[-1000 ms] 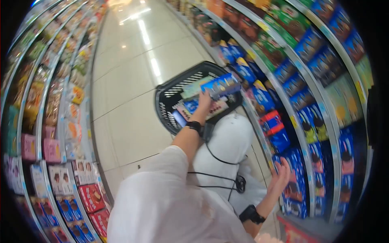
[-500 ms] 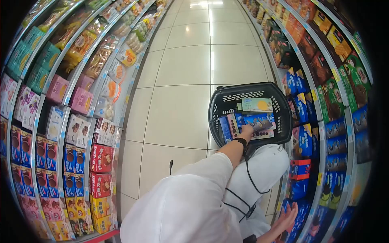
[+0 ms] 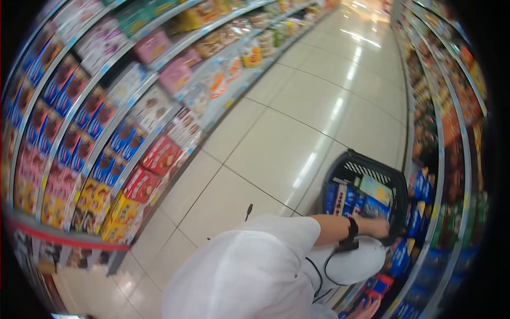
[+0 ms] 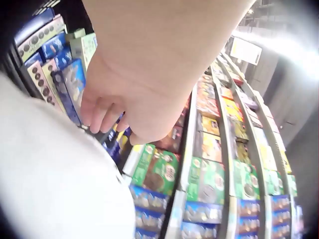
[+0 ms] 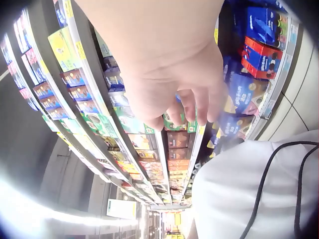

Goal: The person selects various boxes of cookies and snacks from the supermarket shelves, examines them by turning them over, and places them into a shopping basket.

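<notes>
My left hand (image 3: 376, 227) hovers by the near right side of the black shopping basket (image 3: 369, 171), fingertips right at the rim in the left wrist view. Its fingers bend loosely, with nothing between them. A blue pack (image 4: 75, 87) lies in the basket beside pink-and-white boxes with a row of dark round biscuits (image 4: 44, 84). A pale green box (image 3: 376, 187) is at the basket's far side. My right hand (image 5: 172, 87) hangs low by the right-hand shelf, fingers loosely bent and holding nothing. Near it stand a red-and-blue pack (image 5: 261, 62) and blue bags (image 5: 246, 92).
Shelves of packed snacks line both sides of the aisle; red boxes (image 3: 162, 154) sit low on the left. Pale floor tiles (image 3: 265, 143) run between them. A black cable (image 3: 325, 274) loops over the white-clothed knee (image 3: 361, 266). A small dark plug (image 3: 249, 212) shows over the floor.
My left hand has put the blue pack down in the basket, then moved right to the rim. The head view has tilted and turned. My right hand stays low by the shelf.
</notes>
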A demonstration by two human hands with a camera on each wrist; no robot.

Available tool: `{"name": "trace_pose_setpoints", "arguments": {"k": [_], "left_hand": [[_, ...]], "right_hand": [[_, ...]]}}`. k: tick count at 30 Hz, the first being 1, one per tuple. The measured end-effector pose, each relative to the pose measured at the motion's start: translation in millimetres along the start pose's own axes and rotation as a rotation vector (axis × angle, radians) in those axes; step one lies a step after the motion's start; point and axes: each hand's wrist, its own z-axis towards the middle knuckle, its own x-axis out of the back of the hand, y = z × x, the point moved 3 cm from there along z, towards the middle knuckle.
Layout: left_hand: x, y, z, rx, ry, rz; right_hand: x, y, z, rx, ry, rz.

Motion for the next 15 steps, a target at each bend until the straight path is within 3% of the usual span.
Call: {"name": "trace_pose_setpoints", "arguments": {"k": [2,4,6,10,11,12,14,15], "left_hand": [[-8.5,49.0,-34.6,0.17,-0.036,-0.18],[-32.9,56.7,-42.5,-0.03,-0.038,0.059],[-40.2,72.1,-64.0,0.01,0.017,0.108],[-46.7,94.6,-91.0,-0.09,0.114,0.287],[-50.9,99.6,-97.4,-0.114,0.012,0.344],[-51.5,103.3,-104.2,-0.105,0.028,0.345],[-57.7,117.8,-118.8,-0.413,-0.035,0.58],[-64.0,113.2,-117.1,-0.387,-0.027,0.702]], "right_hand": [[-13.7,-6.8,8.0,-0.024,-0.063,-0.016],[-24.9,-14.2,16.6,-0.034,-0.116,-0.027],[-33.3,-22.6,24.2,-0.028,-0.166,-0.039],[-40.1,-36.1,29.4,0.02,-0.198,0.022],[-38.7,-35.3,31.1,0.035,-0.186,0.028],[-38.4,-36.0,32.6,0.037,-0.194,0.03],[-36.7,-33.8,33.2,0.034,-0.214,0.044],[-34.7,-33.4,32.6,0.033,-0.221,0.054]]}}
